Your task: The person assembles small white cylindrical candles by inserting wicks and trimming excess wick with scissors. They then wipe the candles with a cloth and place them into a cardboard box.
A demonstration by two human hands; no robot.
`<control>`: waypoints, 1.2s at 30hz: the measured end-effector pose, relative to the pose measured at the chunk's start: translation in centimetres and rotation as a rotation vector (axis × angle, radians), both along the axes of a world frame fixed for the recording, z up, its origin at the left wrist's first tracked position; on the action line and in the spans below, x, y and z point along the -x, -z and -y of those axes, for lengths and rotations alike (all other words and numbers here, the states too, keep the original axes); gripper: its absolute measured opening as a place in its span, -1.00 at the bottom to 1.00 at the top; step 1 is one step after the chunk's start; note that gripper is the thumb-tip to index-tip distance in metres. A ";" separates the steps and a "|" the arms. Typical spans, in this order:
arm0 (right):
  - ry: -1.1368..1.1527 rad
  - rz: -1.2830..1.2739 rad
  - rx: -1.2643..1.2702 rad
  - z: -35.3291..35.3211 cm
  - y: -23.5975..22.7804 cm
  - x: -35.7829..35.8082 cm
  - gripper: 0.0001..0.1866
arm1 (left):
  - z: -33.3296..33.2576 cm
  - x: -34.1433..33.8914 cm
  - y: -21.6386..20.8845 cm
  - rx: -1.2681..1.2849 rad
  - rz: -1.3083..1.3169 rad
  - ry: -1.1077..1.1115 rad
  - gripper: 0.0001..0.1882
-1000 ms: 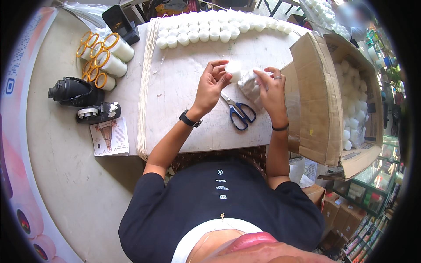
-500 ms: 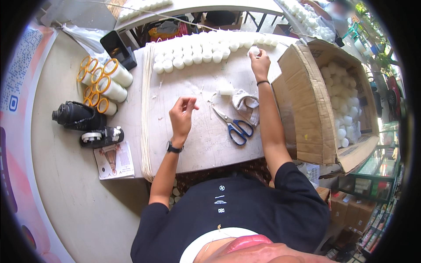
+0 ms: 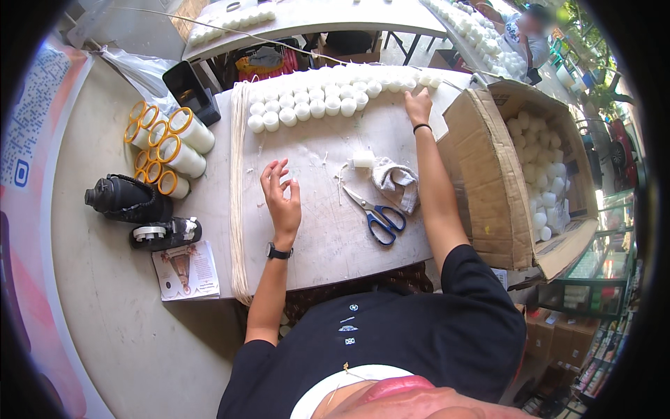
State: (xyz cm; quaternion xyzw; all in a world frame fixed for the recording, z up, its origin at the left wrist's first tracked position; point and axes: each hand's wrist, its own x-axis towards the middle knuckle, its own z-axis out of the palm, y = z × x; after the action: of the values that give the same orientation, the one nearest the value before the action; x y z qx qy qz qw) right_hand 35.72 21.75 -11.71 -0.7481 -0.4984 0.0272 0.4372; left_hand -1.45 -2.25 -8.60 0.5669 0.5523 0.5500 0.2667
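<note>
My right hand [image 3: 419, 108] reaches to the far right end of the rows of small white candles [image 3: 300, 105], its fingers curled down; whatever is in them is hidden. My left hand [image 3: 281, 202] hovers over the near left part of the table with fingers apart and nothing in it. One white candle [image 3: 363, 159] lies apart from the rows, beside a crumpled pale cloth [image 3: 396, 183]. Scissors with blue handles [image 3: 385, 225] lie slightly spread next to the cloth, between my two forearms.
A cardboard box [image 3: 488, 181] of white candles stands at right. Long cream cords [image 3: 239, 195] run along the table's left side. Beyond them are orange-rimmed white cylinders [image 3: 185, 153], a black bottle [image 3: 125, 197], a tape dispenser [image 3: 164, 234] and a leaflet [image 3: 185, 271]. Another person [image 3: 527, 35] sits far right.
My right hand, which showed a white candle in its fingers, has turned down at the row's end, hiding it. The left hand's fingers have spread. The whole view has shifted slightly.
</note>
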 end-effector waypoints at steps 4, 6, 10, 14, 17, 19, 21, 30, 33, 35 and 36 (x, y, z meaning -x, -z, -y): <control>-0.281 -0.011 0.208 7.2 -6.5 5.0 -0.57 | -0.8 -1.3 -0.3 -0.004 -0.130 0.048 -0.56; -0.368 0.101 0.397 12.8 -9.6 7.3 -0.57 | -2.4 -3.7 -0.9 0.039 -0.200 0.218 -0.60; -0.419 0.443 0.560 23.3 -11.1 10.9 -0.59 | -5.3 -9.2 0.0 0.012 -0.443 0.379 -0.59; -0.381 0.402 0.539 24.6 -7.0 7.4 -0.61 | -6.1 -12.0 -0.8 0.082 -0.615 0.459 -0.59; -0.226 0.520 0.188 26.5 -8.8 7.8 -0.58 | -6.8 -11.9 0.6 0.022 -0.580 0.399 -0.60; -0.283 0.497 0.064 26.7 -9.2 8.9 -0.61 | -6.0 -11.5 0.2 -0.013 -0.501 0.356 -0.60; -0.376 0.195 0.036 26.5 -9.5 9.8 -0.64 | -4.6 -11.3 -1.7 -0.016 -0.345 0.385 -0.61; -0.616 -0.949 -0.091 27.0 -8.1 15.3 -0.79 | 2.6 -9.1 -6.8 0.003 -0.076 0.210 -0.53; -0.634 -0.797 -0.156 27.7 -7.8 16.3 -0.85 | 3.4 -8.4 -6.2 -0.038 -0.080 0.136 -0.40; -0.627 -0.691 -0.131 27.7 -8.3 16.0 -0.87 | 3.4 -7.8 -6.0 -0.053 -0.099 0.142 -0.33; -0.624 -0.640 -0.114 27.7 -8.4 15.7 -0.88 | 3.5 -7.7 -5.8 0.022 -0.002 0.191 -0.37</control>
State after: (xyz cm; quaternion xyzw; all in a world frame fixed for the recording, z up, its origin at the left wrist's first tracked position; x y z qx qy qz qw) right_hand 19.98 -5.94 -3.28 -0.4907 -0.5406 0.3601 0.5808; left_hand 6.22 -5.77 -2.77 0.6146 0.5021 0.5153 0.3235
